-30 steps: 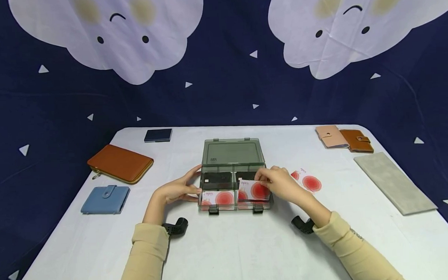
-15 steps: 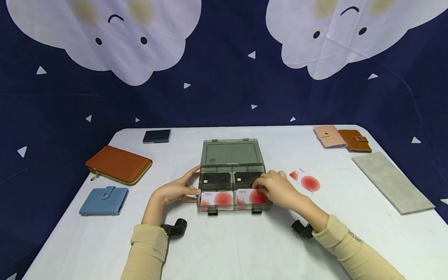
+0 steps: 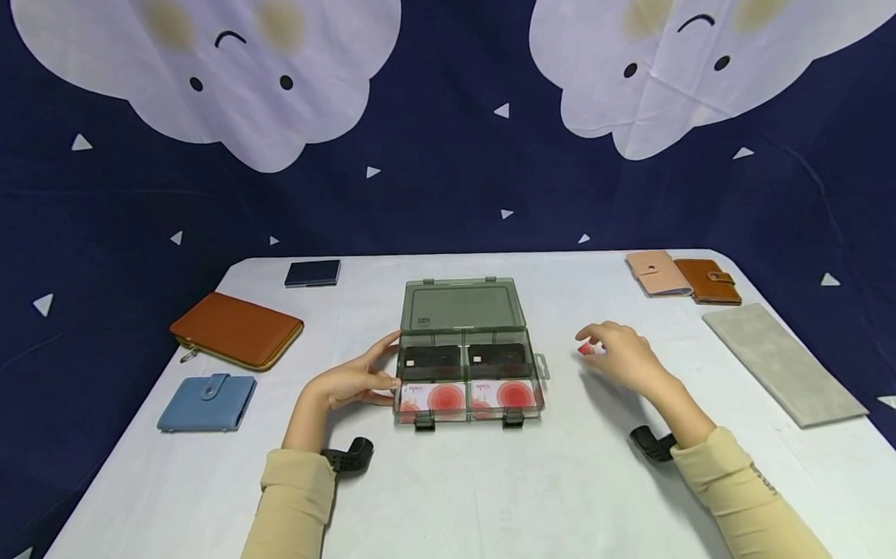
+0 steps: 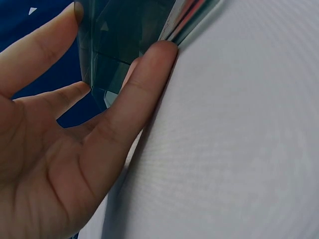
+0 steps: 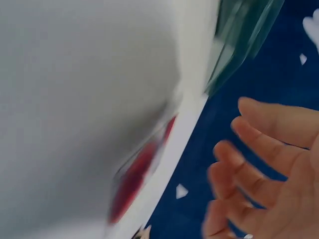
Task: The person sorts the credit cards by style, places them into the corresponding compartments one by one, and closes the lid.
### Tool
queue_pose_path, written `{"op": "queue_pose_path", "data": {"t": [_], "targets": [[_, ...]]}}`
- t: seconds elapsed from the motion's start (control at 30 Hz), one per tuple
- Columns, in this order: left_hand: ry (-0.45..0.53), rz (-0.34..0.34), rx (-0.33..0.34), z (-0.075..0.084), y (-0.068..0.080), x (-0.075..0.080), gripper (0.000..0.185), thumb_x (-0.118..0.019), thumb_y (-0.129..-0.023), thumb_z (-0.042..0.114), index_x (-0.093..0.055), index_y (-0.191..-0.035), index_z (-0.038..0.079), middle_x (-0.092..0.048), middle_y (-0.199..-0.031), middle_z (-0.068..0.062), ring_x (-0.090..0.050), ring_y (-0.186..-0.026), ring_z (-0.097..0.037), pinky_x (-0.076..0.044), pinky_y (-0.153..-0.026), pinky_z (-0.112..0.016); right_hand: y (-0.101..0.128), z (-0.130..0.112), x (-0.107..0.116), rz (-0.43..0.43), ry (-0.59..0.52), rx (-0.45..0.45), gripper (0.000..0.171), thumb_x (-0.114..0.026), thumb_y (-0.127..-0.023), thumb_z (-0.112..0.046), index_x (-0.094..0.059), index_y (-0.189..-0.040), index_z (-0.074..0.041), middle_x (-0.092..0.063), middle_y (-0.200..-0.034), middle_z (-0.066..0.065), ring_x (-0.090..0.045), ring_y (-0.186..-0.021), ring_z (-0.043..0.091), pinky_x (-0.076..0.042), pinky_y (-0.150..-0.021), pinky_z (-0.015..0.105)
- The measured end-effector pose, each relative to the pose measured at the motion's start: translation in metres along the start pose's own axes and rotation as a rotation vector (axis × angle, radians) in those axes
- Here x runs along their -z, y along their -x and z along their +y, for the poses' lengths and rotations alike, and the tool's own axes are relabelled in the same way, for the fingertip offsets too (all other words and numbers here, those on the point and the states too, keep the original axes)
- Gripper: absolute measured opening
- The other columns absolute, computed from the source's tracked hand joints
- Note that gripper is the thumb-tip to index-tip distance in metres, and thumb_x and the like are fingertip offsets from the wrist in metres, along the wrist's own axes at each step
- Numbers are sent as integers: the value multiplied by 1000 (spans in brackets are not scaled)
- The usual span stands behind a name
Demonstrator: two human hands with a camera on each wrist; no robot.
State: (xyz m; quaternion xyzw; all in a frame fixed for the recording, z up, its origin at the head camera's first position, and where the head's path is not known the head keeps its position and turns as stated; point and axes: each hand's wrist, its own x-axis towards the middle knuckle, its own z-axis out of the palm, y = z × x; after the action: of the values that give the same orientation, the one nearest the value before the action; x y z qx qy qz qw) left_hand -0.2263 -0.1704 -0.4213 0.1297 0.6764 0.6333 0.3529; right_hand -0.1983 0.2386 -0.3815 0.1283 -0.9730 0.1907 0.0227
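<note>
A smoky clear plastic box (image 3: pixel 403 373) stands open at the table's middle, its lid (image 3: pixel 462 305) lying back. The rear compartments hold black cards (image 3: pixel 430 358), and the front ones hold white cards with red circles (image 3: pixel 502 393). My left hand (image 3: pixel 380 367) rests with straight fingers against the box's left side; the left wrist view shows the thumb (image 4: pixel 142 89) and fingers straddling the box corner (image 4: pixel 124 40). My right hand (image 3: pixel 597 344) hovers with relaxed fingers over a loose red-and-white card (image 3: pixel 585 349) on the table, right of the box. The right wrist view shows that card (image 5: pixel 139 174) blurred and the hand (image 5: pixel 234 149) holding nothing.
On the white table (image 3: pixel 465 495), an orange zip wallet (image 3: pixel 236 329), a blue snap wallet (image 3: pixel 207 402) and a dark card holder (image 3: pixel 312 273) lie on the left. A pink wallet (image 3: pixel 654 272), a brown wallet (image 3: pixel 707 280) and a grey pouch (image 3: pixel 782 363) lie on the right.
My right hand laid a red-circle card in the front right compartment, let go, and moved right to the loose card on the table. The left hand stayed put.
</note>
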Motion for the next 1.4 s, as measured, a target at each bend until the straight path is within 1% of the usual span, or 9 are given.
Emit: {"op": "queue_pose_path", "data": {"t": [0.23, 0.33, 0.5, 0.73, 0.83, 0.97, 1.07, 1.27, 1.4], "targets": [[3, 18, 10, -1, 0, -1, 88, -57, -88, -1, 1, -150, 23, 4, -153, -13, -56, -86, -14, -50, -90, -44, 6, 23, 8, -217, 53, -247, 59, -70, -77, -24, -46, -124, 3, -44, -116, 35, -46, -100, 53, -41, -72, 66], [3, 20, 6, -1, 0, -1, 88, -56, -88, -1, 1, -150, 23, 3, -153, -14, -56, -85, -14, -50, -89, -44, 7, 27, 9, -277, 79, -301, 64, -71, -76, -25, -44, -125, 5, -44, -117, 36, -44, -102, 56, -38, -76, 70], [4, 21, 5, 0, 1, -2, 88, -56, -88, -2, 1, -150, 23, 3, -153, -14, -56, -85, -14, -50, -89, -44, 3, 32, 8, -322, 63, -310, 67, -72, -75, -23, -42, -126, 7, -45, -116, 37, -46, -101, 56, -39, -77, 69], [2, 21, -1, 1, 0, -2, 88, -56, -88, -2, 1, -150, 23, 3, -153, -14, -56, -85, -14, -50, -89, -44, -6, 43, 12, -364, -75, -274, 70, -75, -72, -20, -37, -123, 11, -53, -99, 28, -47, -86, 36, -42, -77, 51], [5, 19, 0, 1, 0, -1, 88, -56, -88, -2, 1, -150, 23, 4, -153, -14, -56, -84, -15, -50, -89, -45, -9, 46, 13, -387, -107, -277, 67, -76, -71, -19, -40, -118, 12, -54, -95, 23, -47, -85, 33, -42, -77, 48], [10, 17, 1, 1, 0, -1, 88, -56, -88, -2, 1, -150, 23, 4, -153, -14, -56, -84, -15, -50, -89, -45, -12, 47, 13, -388, -110, -265, 61, -77, -69, -18, -45, -110, 15, -54, -95, 23, -48, -85, 31, -44, -77, 46], [14, 17, 2, 0, 0, -1, 88, -56, -88, -2, 1, -150, 23, 5, -153, -13, -56, -84, -15, -50, -90, -45, -14, 49, 12, -350, -135, -249, 55, -76, -69, -15, -47, -106, 14, -55, -93, 23, -50, -83, 30, -45, -75, 42], [19, 15, 1, 1, 0, -2, 88, -57, -87, -1, 1, -150, 23, 5, -153, -13, -56, -85, -15, -49, -90, -46, -19, 47, 9, -246, -294, -237, 37, -65, -79, -5, -46, -107, 10, -55, -89, 20, -52, -77, 24, -44, -64, 30], [15, 16, 1, 1, 1, -2, 88, -56, -88, -1, 1, -150, 23, 4, -153, -13, -56, -86, -15, -49, -90, -45, -23, 38, 11, -186, -391, -193, 31, -60, -84, -2, -46, -109, 10, -57, -91, 21, -53, -77, 19, -44, -63, 26]]}}
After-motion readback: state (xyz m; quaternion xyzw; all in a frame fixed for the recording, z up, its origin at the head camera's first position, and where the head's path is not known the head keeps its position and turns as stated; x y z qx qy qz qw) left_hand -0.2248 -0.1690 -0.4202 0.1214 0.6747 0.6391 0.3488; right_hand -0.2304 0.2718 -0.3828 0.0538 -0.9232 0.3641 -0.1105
